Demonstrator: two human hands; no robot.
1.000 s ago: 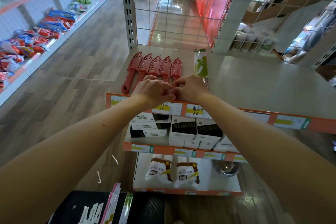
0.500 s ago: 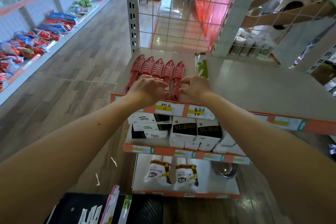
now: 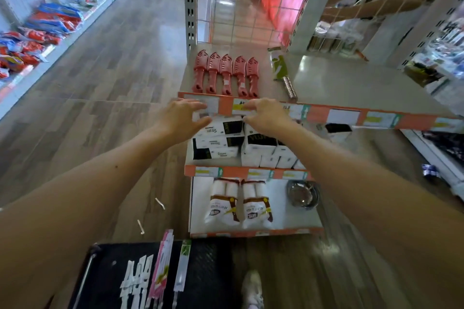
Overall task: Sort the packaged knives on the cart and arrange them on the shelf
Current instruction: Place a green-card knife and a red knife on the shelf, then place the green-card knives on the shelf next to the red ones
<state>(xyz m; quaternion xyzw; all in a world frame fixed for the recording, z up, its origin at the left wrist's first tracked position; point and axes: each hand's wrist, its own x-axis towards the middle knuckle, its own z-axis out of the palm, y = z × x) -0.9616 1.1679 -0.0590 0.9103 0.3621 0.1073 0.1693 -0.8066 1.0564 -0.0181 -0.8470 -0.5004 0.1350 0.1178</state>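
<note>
Several red sheathed knives (image 3: pixel 226 74) lie side by side in a neat row on the grey top shelf (image 3: pixel 351 88), handles toward me. To their right on the same shelf lies a green-packaged knife with a steel handle (image 3: pixel 282 70). My left hand (image 3: pixel 184 116) and my right hand (image 3: pixel 267 114) hover in front of the shelf's orange price strip (image 3: pixel 319 114), fingers spread, holding nothing. Below, on the black cart (image 3: pixel 206 273), stand white-handled knives (image 3: pixel 136 281), pink packages (image 3: pixel 162 268) and a green-topped package (image 3: pixel 183 266).
Lower shelves hold white tissue packs (image 3: pixel 258 145), paper roll packs (image 3: pixel 238 206) and a steel bowl (image 3: pixel 302 194). A wire mesh panel (image 3: pixel 238 7) backs the shelf. Snack bags (image 3: pixel 37 32) line a low shelf at the far left. My shoe (image 3: pixel 252 288) is beside the cart.
Both hands have let go of the red knives and drawn back toward me, off the shelf to its front edge. The red knives now lie straight in a row.
</note>
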